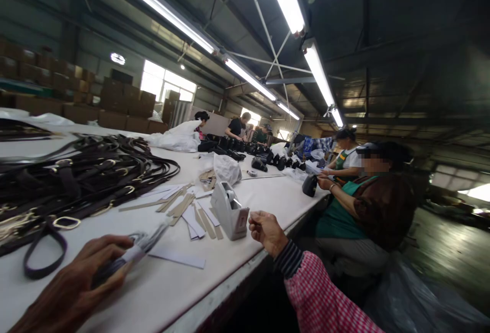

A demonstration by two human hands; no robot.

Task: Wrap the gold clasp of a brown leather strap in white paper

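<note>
My left hand (72,287) grips a wrapped strap bundle (130,254); right hand (266,231), pinched shut beside the tape dispenser (228,209), could let tape snag.

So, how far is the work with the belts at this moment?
Done: hard to tell; no finished stack shows. In hand: the left hand grips a dark strap wrapped with a white paper strip; the right hand is closed beside the tape dispenser, perhaps pinching tape. Left: a big pile of belts and many loose paper strips lie on the table.
</note>
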